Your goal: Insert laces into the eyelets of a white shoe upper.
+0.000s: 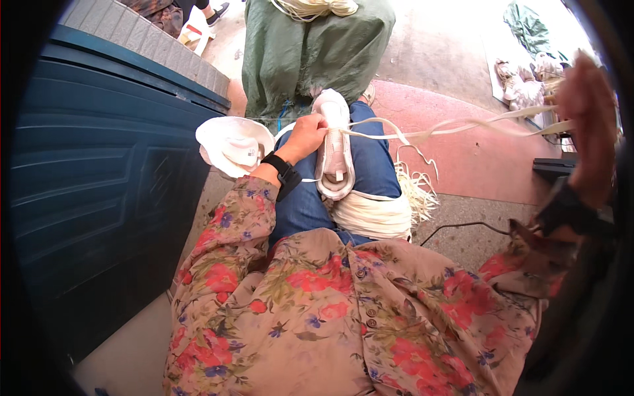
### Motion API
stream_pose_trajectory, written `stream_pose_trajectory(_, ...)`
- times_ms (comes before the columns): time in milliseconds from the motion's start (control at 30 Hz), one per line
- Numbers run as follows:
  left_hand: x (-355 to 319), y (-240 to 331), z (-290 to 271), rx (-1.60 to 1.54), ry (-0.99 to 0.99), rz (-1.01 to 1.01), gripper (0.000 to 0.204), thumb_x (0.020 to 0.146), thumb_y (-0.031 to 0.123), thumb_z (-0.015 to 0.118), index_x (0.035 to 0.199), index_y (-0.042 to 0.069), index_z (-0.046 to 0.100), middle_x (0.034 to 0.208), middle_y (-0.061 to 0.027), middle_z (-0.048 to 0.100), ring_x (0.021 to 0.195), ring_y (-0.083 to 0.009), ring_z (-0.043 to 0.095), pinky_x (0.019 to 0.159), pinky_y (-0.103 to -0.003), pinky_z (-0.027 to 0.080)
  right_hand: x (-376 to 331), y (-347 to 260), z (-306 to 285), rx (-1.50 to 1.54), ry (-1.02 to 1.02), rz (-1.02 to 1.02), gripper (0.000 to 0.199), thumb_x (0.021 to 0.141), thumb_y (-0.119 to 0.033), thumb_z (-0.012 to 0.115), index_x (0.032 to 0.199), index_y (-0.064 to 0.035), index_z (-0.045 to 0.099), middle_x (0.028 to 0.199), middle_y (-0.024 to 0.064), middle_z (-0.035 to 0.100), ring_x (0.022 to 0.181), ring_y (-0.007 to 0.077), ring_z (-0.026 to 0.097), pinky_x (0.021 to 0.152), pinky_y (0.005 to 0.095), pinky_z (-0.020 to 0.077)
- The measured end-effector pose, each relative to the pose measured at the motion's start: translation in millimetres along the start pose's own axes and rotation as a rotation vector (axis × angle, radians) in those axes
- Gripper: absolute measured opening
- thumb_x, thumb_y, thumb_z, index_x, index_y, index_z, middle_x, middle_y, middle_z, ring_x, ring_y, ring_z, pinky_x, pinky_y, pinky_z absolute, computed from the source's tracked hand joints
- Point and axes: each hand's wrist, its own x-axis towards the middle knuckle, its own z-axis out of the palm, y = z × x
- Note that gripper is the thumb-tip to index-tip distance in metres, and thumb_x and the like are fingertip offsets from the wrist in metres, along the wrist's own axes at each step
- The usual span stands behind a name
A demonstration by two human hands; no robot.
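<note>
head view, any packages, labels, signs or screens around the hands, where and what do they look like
Green sack: ahead of the knees, bulky olive cloth, pale fibre at its mouth.
Wristband device: on the left hand wrist, black, face too small to tell.
No labels or signs show; the right hand pulls pale strands from the white shoe.

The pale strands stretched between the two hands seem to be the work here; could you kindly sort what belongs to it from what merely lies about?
In use: left hand, right hand, pale strands, white shoe, bundle of strands.
Lying about: white hat, green cloth, blue door, black cable.
</note>
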Motion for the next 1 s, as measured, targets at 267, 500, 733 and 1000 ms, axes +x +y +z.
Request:
stream_pose_trajectory(267,9.2,12.8,-10.2,0.081,-0.097,0.091,0.011,0.069,0.007,0.056,0.075,0.000,0.060,0.067,-0.0132,0.060,0.062,-0.0209,0.058,0.058,-0.030,0.045,-51.4,176.2,130.6,-0.026,-0.761,0.223,0.018,0.082,-0.016,0.054,0.087,-0.0006,0.060,0.086,0.0076,0.058,0.062,0.0133,0.054,0.055,0.0266,0.0445)
stream_pose_trajectory(500,3.8,14.8,-4.4,0.503,-0.019,0.414,0.009,0.066,0.005,0.054,0.074,0.003,0.051,0.071,-0.0155,0.053,0.069,-0.0321,0.054,0.062,-0.039,0.045,-63.1,251.5,207.2,-0.254,-0.770,0.021,0.020,0.077,-0.018,0.054,0.082,0.0002,0.061,0.084,0.0185,0.059,0.072,0.0327,0.058,0.066,0.0371,0.0449)
stream_pose_trajectory(733,0.5,13.6,-9.5,0.509,0.056,0.499,0.009,0.067,0.004,0.054,0.075,0.001,0.052,0.071,-0.0144,0.054,0.070,-0.0310,0.055,0.062,-0.038,0.045,-67.1,216.6,203.0,-0.219,-0.936,0.138,0.021,0.077,-0.019,0.052,0.079,-0.0007,0.060,0.071,0.0188,0.059,0.069,0.0326,0.058,0.063,0.0381,0.0442)
stream_pose_trajectory(1000,3.2,4.4,-18.5,-0.027,-0.148,0.036,0.014,0.070,0.004,0.055,0.082,0.000,0.058,0.068,-0.0089,0.058,0.062,-0.0153,0.055,0.061,-0.027,0.045,-112.4,212.1,201.7,-0.092,-0.958,0.173,0.020,0.078,-0.018,0.052,0.082,-0.0002,0.060,0.074,0.0187,0.059,0.071,0.0335,0.057,0.063,0.0380,0.0449)
